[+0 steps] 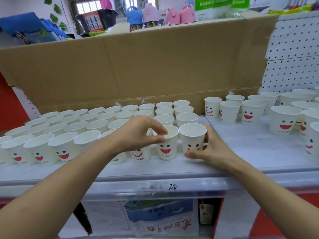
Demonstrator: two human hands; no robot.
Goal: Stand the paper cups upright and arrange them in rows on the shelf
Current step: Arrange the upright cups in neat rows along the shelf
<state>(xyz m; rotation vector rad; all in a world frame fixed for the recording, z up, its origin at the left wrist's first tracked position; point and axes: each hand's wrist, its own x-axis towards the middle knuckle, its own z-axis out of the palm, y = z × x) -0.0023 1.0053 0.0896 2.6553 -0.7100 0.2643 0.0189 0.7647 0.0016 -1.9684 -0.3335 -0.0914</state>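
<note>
1. The left hand point(138, 133) pinches the rim of the neighbour cup point(168, 149) between thumb and forefinger. Its other fingers are folded behind the hand and cannot be seen.
2. The right hand point(213, 150) grasps the end cup point(192, 138), with the thumb across the front near the bottom and the fingers round the back. The thumb partly hides the printed mouth.
3. Both cups stand upright, just beside each other, at the right end of the front row on the shelf point(241, 145).
4. The rows of cups point(69, 128) fill the shelf to the left. The left wrist covers several of them, and one cup under it shows only its smile.
5. The loose cups point(250, 112) stand upright to the right, not in rows. The picture edge cuts off the last ones.
6. A cardboard sheet point(155, 62) stands behind and hides most of the pegboard point(293, 49).
7. Under the shelf a bottle point(206, 214) is only partly visible, and its label is unreadable.
</note>
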